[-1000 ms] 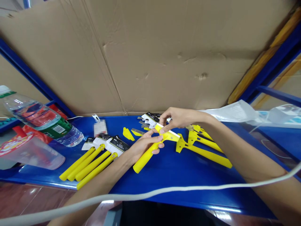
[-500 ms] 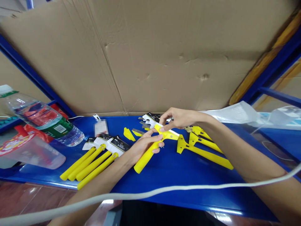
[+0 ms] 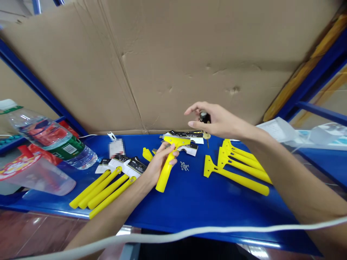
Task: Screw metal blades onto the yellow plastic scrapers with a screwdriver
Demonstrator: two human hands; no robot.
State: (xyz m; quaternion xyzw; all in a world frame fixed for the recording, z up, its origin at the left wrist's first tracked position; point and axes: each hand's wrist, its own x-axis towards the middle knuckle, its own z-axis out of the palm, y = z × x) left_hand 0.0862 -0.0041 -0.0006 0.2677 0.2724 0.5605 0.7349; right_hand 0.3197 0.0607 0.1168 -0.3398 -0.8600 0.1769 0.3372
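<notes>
My left hand (image 3: pixel 160 159) is closed around a yellow scraper (image 3: pixel 164 177), near where its handle meets the wide head. The scraper tilts with its head away from me. Up and to the right, my right hand (image 3: pixel 221 117) hovers above the table with thumb and index finger apart. A small screwdriver (image 3: pixel 205 117) with a black handle and brass-coloured collar is tucked in its other fingers, tip pointing down. Between the hands lies a small pile of screws (image 3: pixel 184 166). Several yellow scraper bodies (image 3: pixel 241 181) rest under and beside my right forearm.
Several yellow handles (image 3: pixel 108 191) lie on black-and-white cards (image 3: pixel 137 165) at left. More cards (image 3: pixel 193 149) and a yellow plate (image 3: pixel 147 154) lie behind my left hand. A water bottle (image 3: pixel 54 137) and plastic cup (image 3: pixel 46 173) stand far left. A white cable (image 3: pixel 189 231) crosses in front.
My right hand has let go of the scraper head and risen to the right, bringing the screwdriver into view. My left hand has shifted the scraper slightly left and turned it more upright. The screws are now uncovered.
</notes>
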